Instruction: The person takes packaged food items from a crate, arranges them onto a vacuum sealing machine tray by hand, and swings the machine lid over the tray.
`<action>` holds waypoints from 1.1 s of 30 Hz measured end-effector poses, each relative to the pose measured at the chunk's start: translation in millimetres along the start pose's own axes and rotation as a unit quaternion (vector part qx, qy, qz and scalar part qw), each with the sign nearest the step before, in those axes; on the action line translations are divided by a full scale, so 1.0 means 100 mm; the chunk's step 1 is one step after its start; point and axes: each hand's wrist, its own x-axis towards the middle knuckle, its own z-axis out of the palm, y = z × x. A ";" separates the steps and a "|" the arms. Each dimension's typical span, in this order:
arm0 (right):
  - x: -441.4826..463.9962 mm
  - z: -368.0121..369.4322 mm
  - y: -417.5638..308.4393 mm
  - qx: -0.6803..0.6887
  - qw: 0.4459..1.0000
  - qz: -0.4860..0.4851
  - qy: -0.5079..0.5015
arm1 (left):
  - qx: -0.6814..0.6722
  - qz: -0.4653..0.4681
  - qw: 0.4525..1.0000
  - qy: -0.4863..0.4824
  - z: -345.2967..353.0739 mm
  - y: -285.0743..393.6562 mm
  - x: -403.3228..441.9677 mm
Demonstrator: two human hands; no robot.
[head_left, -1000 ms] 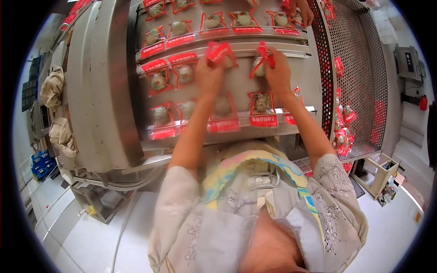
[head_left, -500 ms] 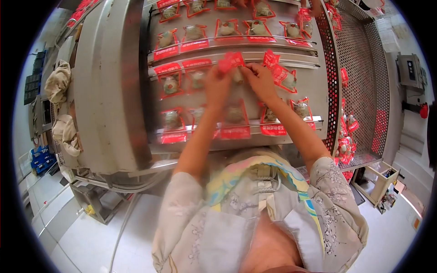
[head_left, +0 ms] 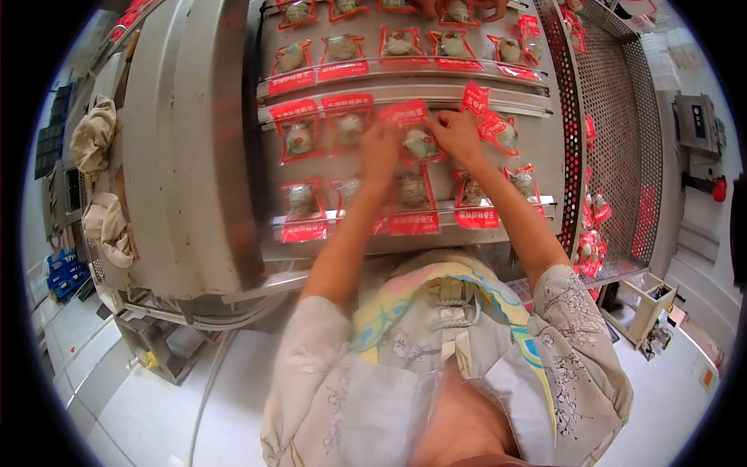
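Note:
A clear packet with a red printed band (head_left: 419,142) and a pale greenish round item inside lies between my hands. My left hand (head_left: 379,152), slightly blurred, has its fingers closed at the packet's upper left edge. The thumb and fingers of my right hand (head_left: 457,136) are pinched at its upper right side. Left of my left hand lie two similar packets, one of them a red-and-clear packet (head_left: 298,138). Just beyond my right hand, two packets overlap, the lower one a tilted packet (head_left: 504,136).
Rows of packets fill a slatted metal surface with cross rails (head_left: 490,210). Another person's hand (head_left: 489,8) shows at the top edge. A perforated metal trough (head_left: 615,156) with more packets runs along the right. A metal housing (head_left: 183,156) stands left.
The packet between my hands has come down flat into the row, its red band spread out. My right hand has shifted slightly right, and the hands are a little farther apart.

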 end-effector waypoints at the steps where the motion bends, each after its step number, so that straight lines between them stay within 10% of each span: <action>1: 0.01 -0.01 0.04 -0.036 0.999 -0.005 0.001 | 0.013 -0.007 1.000 0.005 0.02 -0.07 0.00; 16: 0.17 0.06 0.12 -0.074 0.995 0.040 0.056 | -0.311 -0.371 0.875 -0.009 0.15 0.01 0.05; 21: 0.19 0.19 0.15 -0.065 0.990 0.026 0.122 | -0.110 -0.063 0.991 0.050 0.34 -0.15 -0.01; 25: 0.29 0.28 0.39 0.060 0.994 0.006 0.088 | 0.208 0.265 0.937 0.088 0.14 0.44 -0.43; 33: 0.07 0.05 -0.58 -0.227 0.926 -0.189 0.237 | 0.340 0.372 0.864 -0.025 0.09 0.22 -0.18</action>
